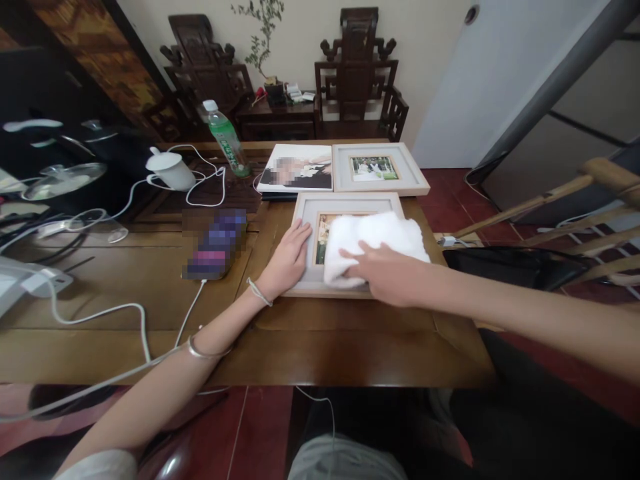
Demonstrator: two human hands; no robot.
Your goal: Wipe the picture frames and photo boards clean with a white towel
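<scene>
A light-wood picture frame (309, 203) with a grey-white mat lies flat on the wooden table in front of me. My left hand (286, 265) holds its left side, with the fingers along the edge. A folded white cloth (377, 237) covers the right part of the frame and much of the small photo in its middle. My right hand (383, 270) grips the cloth from above and presses it against the frame. Behind lie a second wooden frame (420, 175) with an outdoor photo and a white-edged photo panel (313, 155) on a dark base.
Left on the table (350, 347) are a phone (217, 243) on a white cable, a lidded white cup (173, 170), a green-labelled bottle (227, 140), a clear glass (107, 227) and a dark pot (75, 193). A wooden chair (595, 180) stands at right.
</scene>
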